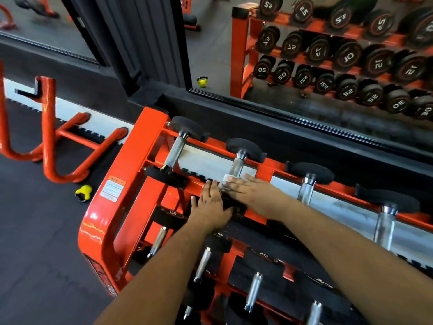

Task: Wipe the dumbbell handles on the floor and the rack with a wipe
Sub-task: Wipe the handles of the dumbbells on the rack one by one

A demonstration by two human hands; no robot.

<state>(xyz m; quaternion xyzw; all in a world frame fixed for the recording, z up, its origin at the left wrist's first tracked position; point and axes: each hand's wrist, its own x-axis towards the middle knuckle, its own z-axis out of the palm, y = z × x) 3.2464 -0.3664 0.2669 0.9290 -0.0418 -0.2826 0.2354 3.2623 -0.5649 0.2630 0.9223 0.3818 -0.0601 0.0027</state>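
Observation:
An orange three-tier rack [131,165] holds black dumbbells with knurled steel handles. On the top tier, the second dumbbell from the left has its handle [237,165] partly covered by a white wipe [227,178]. My right hand [251,195] lies over the wipe with straight fingers, pressing it against the lower end of that handle. My left hand [210,205] rests flat with straight fingers on the dumbbell's near black head, just left of the right hand. The leftmost top-tier handle [174,152] is bare.
A wall mirror [328,55] behind the rack reflects the dumbbell ends. An orange tubular stand [49,137] stands on the black rubber floor to the left. A yellow kettlebell [83,193] lies beside the rack's left end. More dumbbells fill the lower tiers.

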